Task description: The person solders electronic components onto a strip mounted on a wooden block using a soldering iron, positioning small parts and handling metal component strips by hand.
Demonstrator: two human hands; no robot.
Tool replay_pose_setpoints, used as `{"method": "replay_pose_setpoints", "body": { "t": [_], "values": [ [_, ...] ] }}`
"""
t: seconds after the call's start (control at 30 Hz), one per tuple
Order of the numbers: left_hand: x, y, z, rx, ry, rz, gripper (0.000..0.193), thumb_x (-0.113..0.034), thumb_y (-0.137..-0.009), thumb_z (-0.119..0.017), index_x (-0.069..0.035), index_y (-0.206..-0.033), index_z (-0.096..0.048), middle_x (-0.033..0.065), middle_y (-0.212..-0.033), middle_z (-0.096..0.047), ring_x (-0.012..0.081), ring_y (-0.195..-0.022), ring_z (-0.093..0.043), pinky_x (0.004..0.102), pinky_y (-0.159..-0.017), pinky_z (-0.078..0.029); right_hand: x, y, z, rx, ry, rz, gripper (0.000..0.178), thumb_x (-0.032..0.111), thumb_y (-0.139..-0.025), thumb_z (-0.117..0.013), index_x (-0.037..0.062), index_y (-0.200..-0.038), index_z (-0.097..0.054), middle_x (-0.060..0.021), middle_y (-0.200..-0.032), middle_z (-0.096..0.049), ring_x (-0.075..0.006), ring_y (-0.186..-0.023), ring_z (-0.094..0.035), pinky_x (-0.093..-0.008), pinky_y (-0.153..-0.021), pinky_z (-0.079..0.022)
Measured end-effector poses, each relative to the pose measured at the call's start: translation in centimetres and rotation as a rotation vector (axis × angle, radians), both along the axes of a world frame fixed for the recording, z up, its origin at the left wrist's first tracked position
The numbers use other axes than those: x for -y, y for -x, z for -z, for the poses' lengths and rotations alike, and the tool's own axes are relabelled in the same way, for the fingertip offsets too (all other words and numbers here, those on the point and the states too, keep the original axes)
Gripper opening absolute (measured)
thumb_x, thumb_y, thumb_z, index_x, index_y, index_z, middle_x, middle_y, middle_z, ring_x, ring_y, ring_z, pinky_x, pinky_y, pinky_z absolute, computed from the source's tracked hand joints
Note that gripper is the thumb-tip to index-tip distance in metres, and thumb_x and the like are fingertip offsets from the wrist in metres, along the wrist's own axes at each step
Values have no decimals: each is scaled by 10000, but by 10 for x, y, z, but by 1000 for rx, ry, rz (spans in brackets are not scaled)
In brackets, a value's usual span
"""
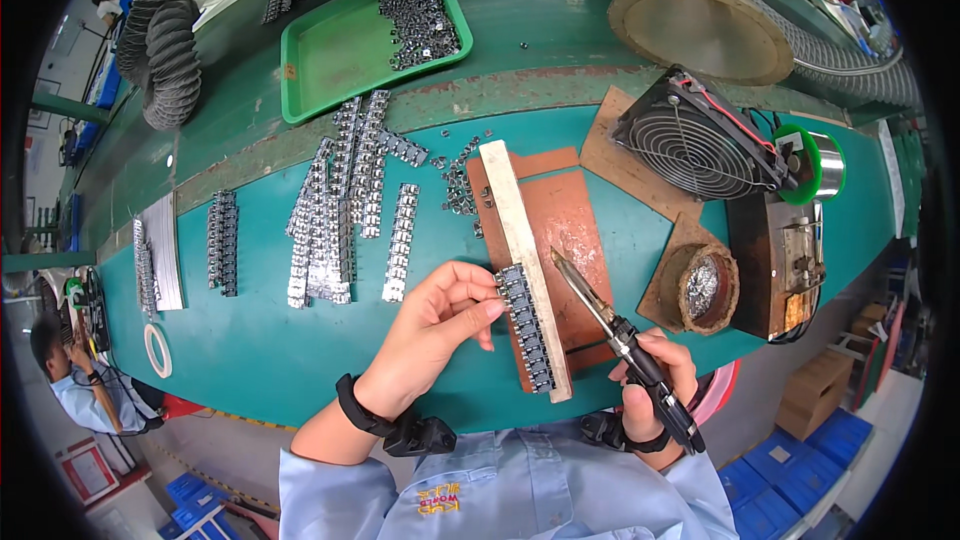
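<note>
My right hand [658, 380] is wrapped round the dark handle of a soldering iron [630, 345], whose tip points up and left over a copper-brown board [570, 225]. A pale wooden bar [515, 205] lies along that board's left part. Against the bar's near half rests a dark strip of small circuit boards [527, 335]. At the strip's far end my left hand [430, 325] is closed, thumb and forefinger pinched on its left edge. Whether a tiny part is also between those fingertips cannot be made out. Loose small metal parts [460, 190] are scattered just beyond the left hand.
More circuit strips [330, 220] lie piled on the green mat at left. Beyond them sits a green tray [305, 80] with small metal parts. To the right are a fan [690, 135], a solder spool [825, 165], a round pot [705, 290] and a metal-cased unit [760, 260]. A funnel-shaped hood [690, 20] hangs behind.
</note>
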State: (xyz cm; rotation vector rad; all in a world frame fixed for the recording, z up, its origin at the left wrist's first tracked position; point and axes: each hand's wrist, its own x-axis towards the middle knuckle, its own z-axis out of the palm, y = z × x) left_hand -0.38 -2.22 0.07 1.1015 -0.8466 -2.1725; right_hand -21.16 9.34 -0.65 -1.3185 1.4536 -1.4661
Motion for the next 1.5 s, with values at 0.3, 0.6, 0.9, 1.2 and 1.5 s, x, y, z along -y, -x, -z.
{"method": "replay_pose_setpoints", "body": {
  "t": [0.3,0.6,0.9,1.2,1.5],
  "values": [
    [-1,0,3,-22,-14,-3,160,-28,-833,-566,-31,-974,-489,21,-855,-558,83,-699,-526,213,-638,-449,3,7,0,-58,81,-71,489,387,-778,-615,-17,-1020,-481,-87,-669,-528,-136,-561,-495,-244,-517,-368],
    [-1,-1,4,-37,-17,-11,160,-34,-830,-574,-37,-970,-496,19,-867,-568,87,-763,-543,208,-695,-444,9,9,-5,-107,241,-158,362,253,-742,-653,-23,-953,-552,-57,-560,-552,-174,-469,-488,-292,-507,-386],
    [1,-4,7,-69,-36,6,148,-19,-833,-560,-47,-960,-489,20,-866,-571,97,-782,-541,239,-742,-449,10,9,-7,-117,231,-227,352,248,-726,-662,-18,-935,-565,-57,-551,-530,-182,-454,-469,-307,-519,-389],
    [2,-4,7,-65,-33,23,142,-4,-834,-550,-50,-951,-485,18,-861,-566,106,-780,-541,256,-745,-457,11,7,-7,-136,228,-212,362,251,-720,-663,-20,-941,-571,-63,-554,-529,-180,-451,-469,-308,-522,-392],
    [2,-5,7,-72,-47,25,155,3,-827,-559,-51,-951,-484,17,-860,-566,107,-767,-543,264,-748,-463,12,6,-7,-134,248,-188,365,271,-718,-660,-27,-913,-580,-66,-548,-534,-179,-442,-468,-301,-503,-389]
  ]
}}
